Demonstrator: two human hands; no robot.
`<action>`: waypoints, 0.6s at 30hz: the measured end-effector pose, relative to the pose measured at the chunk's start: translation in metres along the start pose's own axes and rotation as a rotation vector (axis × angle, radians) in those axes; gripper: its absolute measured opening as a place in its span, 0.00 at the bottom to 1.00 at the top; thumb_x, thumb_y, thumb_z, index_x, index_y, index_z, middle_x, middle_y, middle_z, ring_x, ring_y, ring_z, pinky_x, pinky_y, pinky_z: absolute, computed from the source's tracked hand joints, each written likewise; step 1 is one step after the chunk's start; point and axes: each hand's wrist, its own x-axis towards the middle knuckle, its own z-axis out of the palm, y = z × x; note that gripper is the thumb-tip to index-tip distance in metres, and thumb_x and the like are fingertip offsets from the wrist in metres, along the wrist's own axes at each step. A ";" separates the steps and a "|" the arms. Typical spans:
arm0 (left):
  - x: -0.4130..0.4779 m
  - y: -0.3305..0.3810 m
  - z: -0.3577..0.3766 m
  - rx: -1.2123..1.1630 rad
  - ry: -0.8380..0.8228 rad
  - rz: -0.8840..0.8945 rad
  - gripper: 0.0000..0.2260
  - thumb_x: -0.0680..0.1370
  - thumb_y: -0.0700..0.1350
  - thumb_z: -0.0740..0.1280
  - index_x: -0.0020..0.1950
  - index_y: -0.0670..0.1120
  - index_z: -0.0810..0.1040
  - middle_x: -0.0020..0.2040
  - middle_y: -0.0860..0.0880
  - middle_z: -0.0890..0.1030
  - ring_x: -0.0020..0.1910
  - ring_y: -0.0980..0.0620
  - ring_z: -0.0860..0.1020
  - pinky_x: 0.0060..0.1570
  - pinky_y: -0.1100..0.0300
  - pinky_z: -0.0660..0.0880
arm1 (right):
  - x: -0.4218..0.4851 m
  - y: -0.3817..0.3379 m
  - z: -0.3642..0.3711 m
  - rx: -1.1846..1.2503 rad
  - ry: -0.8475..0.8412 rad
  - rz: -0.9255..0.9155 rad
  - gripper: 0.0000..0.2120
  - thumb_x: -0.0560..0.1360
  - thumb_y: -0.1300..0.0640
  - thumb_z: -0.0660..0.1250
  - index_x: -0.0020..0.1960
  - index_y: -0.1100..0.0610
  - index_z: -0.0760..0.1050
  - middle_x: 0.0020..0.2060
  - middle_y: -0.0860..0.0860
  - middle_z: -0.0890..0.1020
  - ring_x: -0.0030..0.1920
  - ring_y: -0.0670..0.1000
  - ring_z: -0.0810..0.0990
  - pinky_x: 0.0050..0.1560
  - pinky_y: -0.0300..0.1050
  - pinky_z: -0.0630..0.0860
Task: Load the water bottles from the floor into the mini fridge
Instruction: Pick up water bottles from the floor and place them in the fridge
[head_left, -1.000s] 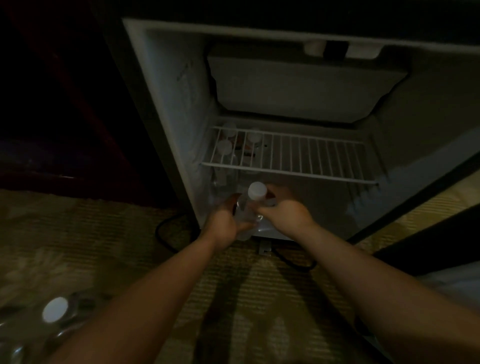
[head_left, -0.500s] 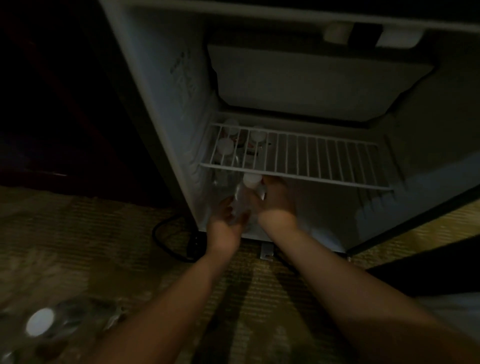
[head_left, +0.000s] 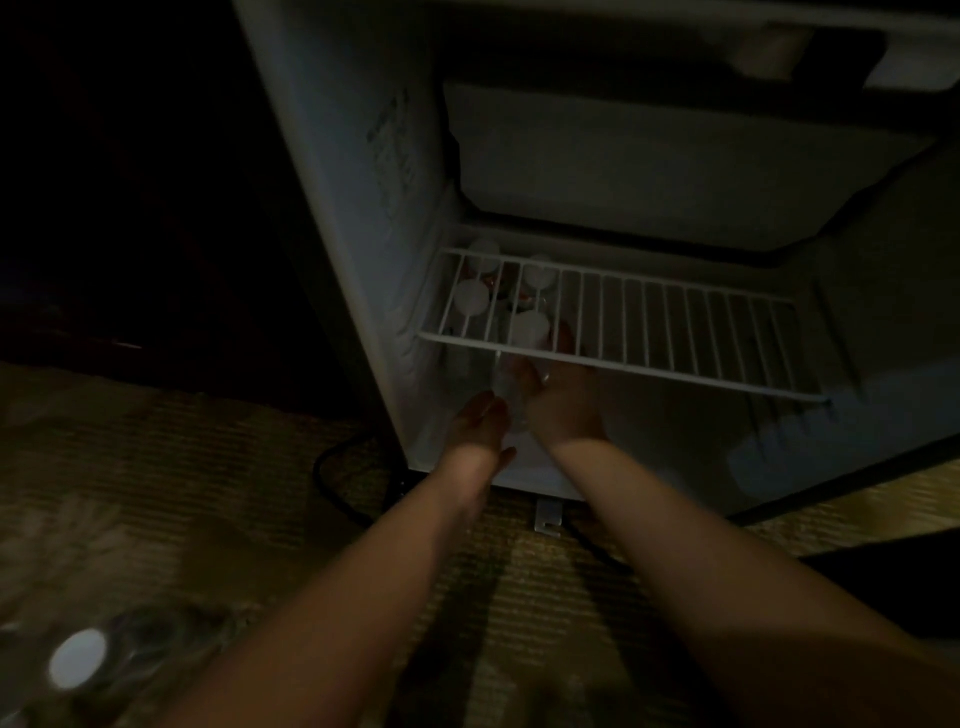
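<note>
Nearest, at the lower left, the spare water bottles lie on the floor, one pale lid catching the light, so by my reckoning more loads remain. Past them both forearms reach into the mini fridge. The left hand sits at the foot of the held bottle, its fingers fairly straight and touching the side rather than clasping it, though the dim light leaves that a little unsure. The right hand grips the same bottle, curled round its body. The bottle's white cap is up, just under the front rail of the wire shelf. The bottle stands roughly upright in the lower compartment, front left, just before the loaded bottles, whose caps show through the wires

To finish well, hold the cap below the rail, lower the base flat onto the fridge's bottom, then slide it back beside its neighbours without knocking them. Let the left hand steady the base, and loosen the right only once the bottle stands by itself. Pack tight toward the left wall so later bottles fit alongside
</note>
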 end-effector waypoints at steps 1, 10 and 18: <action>0.002 0.001 0.000 0.002 -0.006 -0.004 0.19 0.81 0.46 0.57 0.73 0.47 0.64 0.69 0.46 0.71 0.66 0.49 0.71 0.54 0.57 0.70 | 0.002 -0.001 0.000 0.013 0.002 0.002 0.27 0.78 0.55 0.62 0.74 0.56 0.59 0.69 0.57 0.69 0.69 0.56 0.69 0.67 0.43 0.65; 0.006 0.025 0.013 0.030 -0.015 -0.041 0.20 0.82 0.47 0.56 0.74 0.51 0.61 0.72 0.48 0.67 0.69 0.49 0.67 0.55 0.56 0.69 | 0.023 -0.009 -0.004 -0.048 0.035 0.048 0.29 0.78 0.53 0.63 0.75 0.55 0.56 0.70 0.56 0.67 0.68 0.55 0.68 0.59 0.38 0.64; -0.031 0.025 -0.002 0.523 0.013 0.046 0.19 0.83 0.46 0.52 0.72 0.38 0.64 0.72 0.40 0.66 0.70 0.43 0.66 0.69 0.53 0.65 | -0.002 0.011 -0.013 -0.028 -0.063 0.101 0.26 0.77 0.57 0.64 0.73 0.62 0.62 0.71 0.58 0.68 0.69 0.57 0.68 0.62 0.33 0.63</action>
